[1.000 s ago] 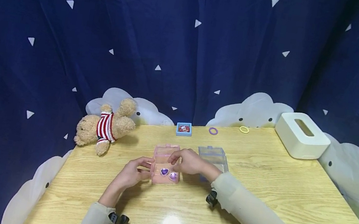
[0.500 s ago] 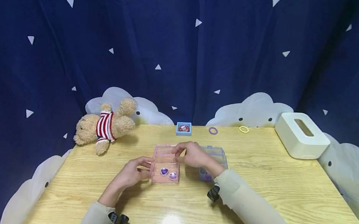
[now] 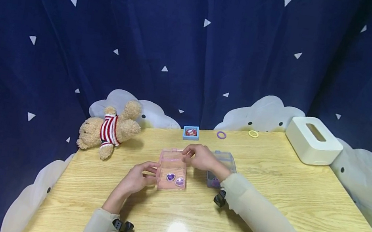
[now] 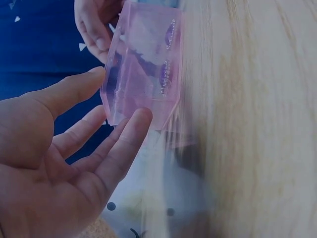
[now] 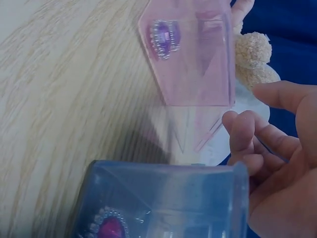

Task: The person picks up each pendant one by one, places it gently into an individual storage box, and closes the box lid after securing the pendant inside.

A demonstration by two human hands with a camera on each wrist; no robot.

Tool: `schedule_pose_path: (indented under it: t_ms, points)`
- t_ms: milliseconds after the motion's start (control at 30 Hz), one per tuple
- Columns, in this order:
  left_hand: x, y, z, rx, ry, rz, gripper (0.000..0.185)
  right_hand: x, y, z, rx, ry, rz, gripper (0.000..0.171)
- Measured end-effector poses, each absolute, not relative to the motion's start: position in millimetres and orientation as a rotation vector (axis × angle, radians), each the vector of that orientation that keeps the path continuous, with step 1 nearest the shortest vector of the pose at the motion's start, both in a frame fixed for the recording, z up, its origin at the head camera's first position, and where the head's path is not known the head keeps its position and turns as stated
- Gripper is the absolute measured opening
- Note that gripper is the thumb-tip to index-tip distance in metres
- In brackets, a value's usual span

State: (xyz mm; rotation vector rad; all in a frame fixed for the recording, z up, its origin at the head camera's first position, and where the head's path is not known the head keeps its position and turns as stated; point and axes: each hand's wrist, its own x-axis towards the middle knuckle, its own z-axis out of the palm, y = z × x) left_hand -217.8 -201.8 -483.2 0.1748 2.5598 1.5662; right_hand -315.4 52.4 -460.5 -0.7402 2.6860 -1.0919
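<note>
Touching the left side of the pink box [image 3: 165, 186] on the table [image 3: 148, 222], our left hand [image 3: 137, 178] has extended fingers; our right hand [image 3: 198, 157], loosely curled around nothing, hangs by the box's raised lid [image 3: 171, 155].

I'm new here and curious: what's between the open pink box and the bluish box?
In the head view, the right hand crosses the gap's rear between pink box and bluish box; nearer, bare tabletop shows.

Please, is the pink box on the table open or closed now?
The pink box is open. In the head view its lid is swung back, and two purple gems show uncovered inside.
</note>
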Motion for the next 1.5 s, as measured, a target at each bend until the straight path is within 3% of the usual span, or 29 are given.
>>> schedule_pose_path:
  t_ms: [1200, 1500]
  points:
    - [-217, -203, -480, 0.201, 2.575, 1.53, 0.051, -323, 48, -468, -0.55, 2.708, -1.248, 0.019]
    - [-205, -194, -454, 0.196, 2.578, 1.521, 0.048, -323, 46, -465, -0.533, 2.752, -1.273, 0.028]
